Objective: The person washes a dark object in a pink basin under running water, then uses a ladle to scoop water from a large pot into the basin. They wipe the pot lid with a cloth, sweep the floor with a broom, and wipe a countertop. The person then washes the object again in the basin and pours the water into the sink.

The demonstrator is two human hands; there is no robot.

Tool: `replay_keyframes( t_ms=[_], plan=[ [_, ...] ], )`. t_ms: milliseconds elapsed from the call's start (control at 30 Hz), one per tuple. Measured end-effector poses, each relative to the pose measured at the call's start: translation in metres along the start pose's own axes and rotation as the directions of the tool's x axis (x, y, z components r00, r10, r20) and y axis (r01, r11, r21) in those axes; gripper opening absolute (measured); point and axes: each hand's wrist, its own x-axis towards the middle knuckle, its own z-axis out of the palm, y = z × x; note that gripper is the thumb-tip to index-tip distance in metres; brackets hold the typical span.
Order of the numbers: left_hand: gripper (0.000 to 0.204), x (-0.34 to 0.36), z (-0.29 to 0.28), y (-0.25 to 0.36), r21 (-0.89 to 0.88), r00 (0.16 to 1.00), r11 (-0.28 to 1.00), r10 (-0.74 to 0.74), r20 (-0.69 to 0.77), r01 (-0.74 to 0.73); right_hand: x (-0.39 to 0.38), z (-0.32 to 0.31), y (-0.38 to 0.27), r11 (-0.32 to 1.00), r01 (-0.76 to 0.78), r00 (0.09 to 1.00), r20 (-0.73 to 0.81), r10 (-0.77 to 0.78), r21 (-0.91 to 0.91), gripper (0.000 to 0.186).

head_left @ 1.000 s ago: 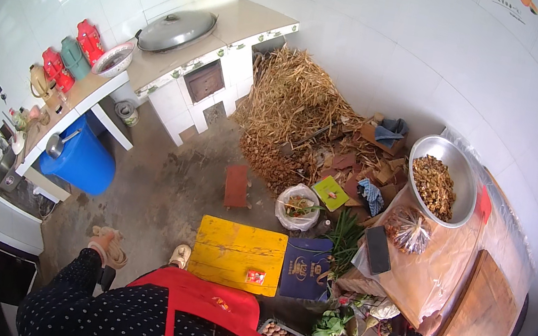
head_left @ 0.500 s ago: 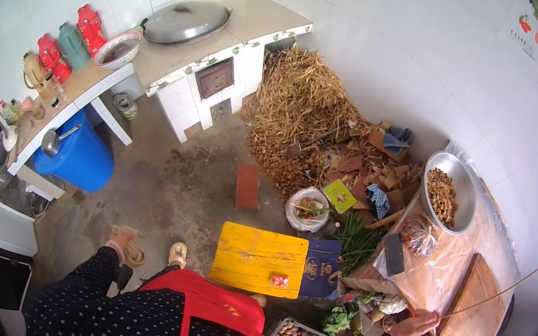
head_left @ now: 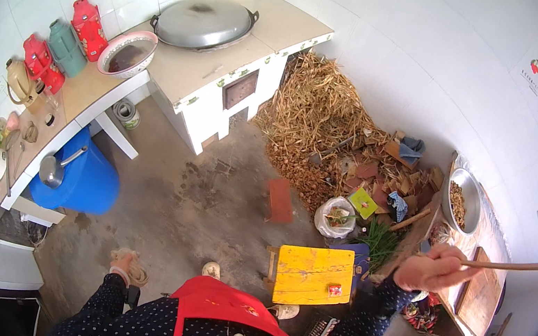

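My left hand (head_left: 123, 259) hangs low over the floor on the left, closed round a beige bundle (head_left: 138, 272). Whether that bundle is cloth or looped cord I cannot tell. On the right, my right hand (head_left: 432, 269) is raised in front of the low table, its fingers pinched on a thin brown cord (head_left: 514, 266). The cord runs to a dark shape at the right rim. Beside this hand, the table (head_left: 415, 244) bears a metal basin (head_left: 476, 225) of brown pieces and a wooden board (head_left: 480, 293).
A yellow stool (head_left: 308, 273) with a small red packet stands before me. Beyond it are a red-brown block (head_left: 280, 200), a white-bagged bin (head_left: 330, 228) and a straw heap (head_left: 322, 99). A blue bucket (head_left: 95, 179) stands left, below the counter with several flasks; a lidded wok (head_left: 204, 23) sits beyond.
My right hand has risen from the table's near edge, still with the cord. The left hand keeps the beige bundle low. The whole view has shifted, and the stool now appears further right.
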Motion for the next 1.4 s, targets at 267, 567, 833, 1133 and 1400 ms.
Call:
replay_keyframes(
  t_ms=[267, 567, 833, 1133, 1400],
  plan=[
    [0.041, 0.026, -0.093, -0.021, -0.391, 0.986, 0.906, -0.155, 0.059, 0.166, -0.068, 0.119, -0.055, 0.971, 0.217, 0.964, 0.134, -0.229, 0.103, 0.05],
    [0.039, 0.004, -0.121, -0.1, -0.243, 0.964, 0.943, -0.255, -0.081, 0.229, -0.128, 0.23, -0.072, 0.904, 0.285, 0.907, 0.215, -0.361, 0.318, 0.05],
    [0.035, -0.027, -0.125, -0.108, -0.166, 0.913, 0.952, -0.294, -0.282, 0.256, -0.365, 0.287, 0.029, 0.903, 0.308, 0.425, 0.893, 0.15, -0.299, 0.06],
    [0.035, 0.015, -0.105, -0.095, -0.276, 0.962, 0.947, -0.215, -0.17, 0.163, -0.314, 0.194, 0.095, 0.886, 0.295, 0.115, 0.933, 0.34, -0.359, 0.057],
    [0.024, 0.069, -0.038, -0.01, -0.558, 0.962, 0.795, -0.272, 0.022, 0.238, -0.288, 0.167, 0.063, 0.357, -0.891, -0.007, 0.797, 0.604, -0.278, 0.043]
  ],
)
